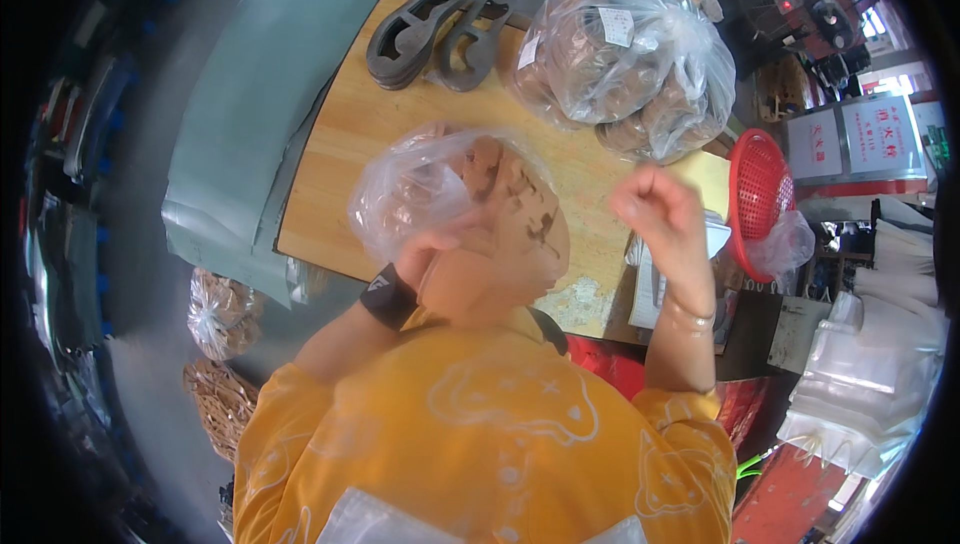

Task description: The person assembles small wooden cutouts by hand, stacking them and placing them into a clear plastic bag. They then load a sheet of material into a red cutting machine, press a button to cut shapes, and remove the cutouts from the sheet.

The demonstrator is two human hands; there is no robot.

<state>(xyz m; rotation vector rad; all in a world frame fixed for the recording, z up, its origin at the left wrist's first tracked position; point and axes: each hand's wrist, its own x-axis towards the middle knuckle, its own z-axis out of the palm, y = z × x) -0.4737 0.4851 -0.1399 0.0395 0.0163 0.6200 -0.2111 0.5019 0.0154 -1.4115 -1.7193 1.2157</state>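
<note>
Clock directions are taken from the tan pieces point(510, 254), flat, smooth and rounded, with brown mottling, which you hold above the near part of the wooden table point(335, 179). Your left hand point(428, 249), at 9 o'clock, is closed on their edge; against them, at 10 o'clock, a crinkled clear bag point(390, 194) shows brownish shapes through its film. Your right hand point(662, 209), at 3 o'clock, is raised with fingers half curled; blur leaves it uncertain whether they pinch anything.

At 1 o'clock, a large glossy plastic sack point(630, 59) bulges with brown rounded pieces. Between 11 and 12 o'clock lie thick dark grey loops point(415, 39), matt, with elongated openings. Beyond your right hand, a red perforated basket point(765, 179) has a thin plastic bag point(787, 244) at its rim. At 10 o'clock spreads a smooth grey-green sheet point(250, 114).
</note>
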